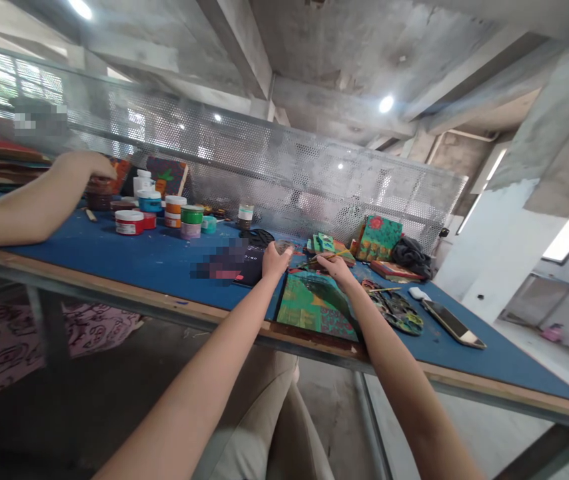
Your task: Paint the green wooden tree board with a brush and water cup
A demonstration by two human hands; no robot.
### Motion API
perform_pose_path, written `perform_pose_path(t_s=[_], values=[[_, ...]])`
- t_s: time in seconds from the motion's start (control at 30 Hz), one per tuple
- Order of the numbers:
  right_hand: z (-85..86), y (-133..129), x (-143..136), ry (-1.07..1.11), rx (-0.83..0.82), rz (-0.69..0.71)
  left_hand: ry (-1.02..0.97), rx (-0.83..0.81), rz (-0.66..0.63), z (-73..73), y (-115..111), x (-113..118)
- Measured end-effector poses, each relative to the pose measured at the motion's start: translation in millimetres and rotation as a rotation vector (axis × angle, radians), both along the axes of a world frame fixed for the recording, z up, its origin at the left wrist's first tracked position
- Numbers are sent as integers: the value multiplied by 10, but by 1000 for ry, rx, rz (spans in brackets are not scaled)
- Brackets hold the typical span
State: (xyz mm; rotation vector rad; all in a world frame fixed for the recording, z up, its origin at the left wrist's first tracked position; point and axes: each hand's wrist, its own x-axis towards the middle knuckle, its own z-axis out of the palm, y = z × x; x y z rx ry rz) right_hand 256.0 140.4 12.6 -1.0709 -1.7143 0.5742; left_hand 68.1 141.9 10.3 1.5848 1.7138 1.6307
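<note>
The person's left hand (276,260) is curled round a small cup-like container (283,247), thumb and fingers at its sides; its contents are too small to make out. The right hand (335,266) is closed in a pinch on a thin paintbrush (332,255), which slants across above the far edge of a painted canvas (317,303). That canvas, mostly green with yellowish patches and reddish marks, lies flat at the near edge of the blue-topped desk (164,257), partly behind the right forearm.

Just right of the canvas sits a paint-smeared palette (398,312) with another brush (383,290) across it, then a smartphone (453,324) and a small white object (418,293). Left of the left hand lies a dark screen-like panel (252,261), partly blurred out. Farther back, a green painting with a red flower (378,238) leans upright beside a bunched dark cloth (413,257).

Paint jars, among them a red jar (129,223) and a green-lidded jar (192,214), cluster on the left. There a co-worker's hand (95,164) reaches over a dark red jar (99,195); whether it grips anything is unclear.
</note>
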Motion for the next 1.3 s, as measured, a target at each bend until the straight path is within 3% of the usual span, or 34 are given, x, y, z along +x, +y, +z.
perform_pose_path(t_s=[0.2, 0.33, 0.53, 0.73, 0.9, 1.13, 1.3], values=[[17, -26, -27, -21, 24, -52, 2, 4, -10, 3, 2, -1], [24, -43, -33, -45, 28, -17, 5, 2, -11, 6, 3, -2], [53, -40, 30, -44, 71, -128, -1, -3, -20, 5, 3, -1], [37, -41, -34, -72, 38, -29, -5, -5, -17, 5, -2, 3], [46, -4, 74, -47, 73, -152, -1, -5, -17, 11, -16, 4], [9, -59, -71, -76, 65, 16, 0, -12, -12, 11, -9, 1], [0, -55, -37, -89, 70, 1, -1, -6, -17, 2, 5, -4]])
